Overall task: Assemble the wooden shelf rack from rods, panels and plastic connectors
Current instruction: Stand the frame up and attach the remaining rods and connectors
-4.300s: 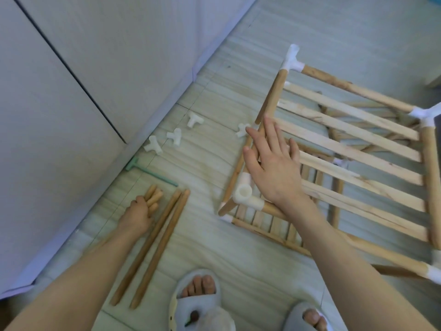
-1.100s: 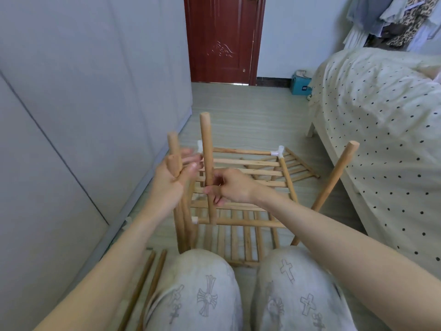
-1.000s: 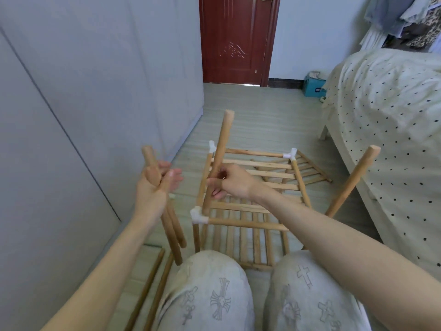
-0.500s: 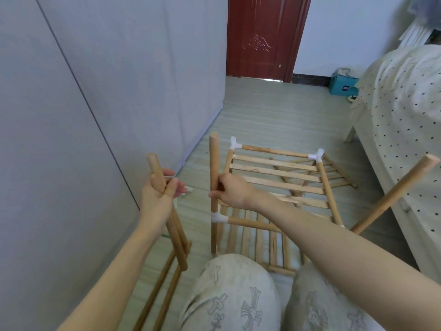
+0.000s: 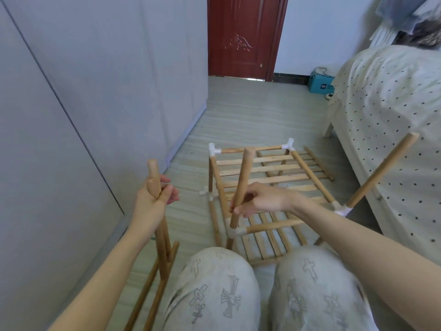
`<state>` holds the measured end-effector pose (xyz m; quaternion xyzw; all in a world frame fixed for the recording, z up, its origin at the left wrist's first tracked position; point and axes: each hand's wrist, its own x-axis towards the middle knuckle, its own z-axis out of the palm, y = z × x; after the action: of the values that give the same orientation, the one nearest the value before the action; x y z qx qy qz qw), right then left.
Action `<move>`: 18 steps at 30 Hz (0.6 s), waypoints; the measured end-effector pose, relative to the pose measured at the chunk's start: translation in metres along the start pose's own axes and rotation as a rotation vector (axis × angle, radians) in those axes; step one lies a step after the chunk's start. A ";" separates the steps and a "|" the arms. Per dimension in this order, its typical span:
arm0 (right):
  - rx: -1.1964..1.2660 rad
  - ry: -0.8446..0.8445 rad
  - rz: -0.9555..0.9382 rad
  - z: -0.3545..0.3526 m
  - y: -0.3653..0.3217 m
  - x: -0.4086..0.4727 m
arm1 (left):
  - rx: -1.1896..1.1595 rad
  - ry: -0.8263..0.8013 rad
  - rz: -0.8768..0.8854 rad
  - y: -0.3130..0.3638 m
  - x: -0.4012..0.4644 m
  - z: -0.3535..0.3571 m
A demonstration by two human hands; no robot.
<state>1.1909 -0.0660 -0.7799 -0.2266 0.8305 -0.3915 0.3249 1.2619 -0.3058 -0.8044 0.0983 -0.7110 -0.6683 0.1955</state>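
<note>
The upright rod (image 5: 241, 187) stands tilted in the near-left white connector (image 5: 235, 231) of the rack (image 5: 274, 180), which sits on the floor (image 5: 238, 115) just ahead of the knees. It looks light, stiff and smooth, so a low hold near the socket should drive it straight; held high, it would likely lever the plastic joint. The right hand (image 5: 265, 199) pinches it low down, fingers curled. At nine o'clock the left hand (image 5: 155, 197) grips spare rods (image 5: 160, 225), fingers wrapped. Another rod (image 5: 381, 169) leans at three o'clock beside the bed (image 5: 393, 96).
</note>
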 end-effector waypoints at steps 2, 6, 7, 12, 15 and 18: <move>0.131 0.023 0.043 -0.010 0.021 -0.033 | 0.045 -0.081 -0.013 -0.002 0.000 0.009; 0.298 0.139 0.087 -0.024 0.059 -0.088 | 0.293 -0.301 -0.001 -0.011 0.003 0.038; 0.308 0.193 0.104 -0.027 0.067 -0.097 | 0.393 -0.375 0.021 -0.014 0.005 0.047; 0.219 0.588 0.172 -0.028 0.110 -0.133 | 0.725 -0.752 0.237 -0.030 0.014 0.098; 0.159 0.718 0.172 -0.029 0.132 -0.148 | 0.962 -0.882 0.357 -0.047 0.024 0.132; 0.106 0.793 0.202 -0.037 0.149 -0.152 | 1.357 -0.919 0.340 -0.065 0.031 0.153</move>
<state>1.2504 0.1360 -0.8259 0.0415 0.8880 -0.4570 0.0277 1.1631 -0.1845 -0.8687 -0.1961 -0.9731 -0.0300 -0.1175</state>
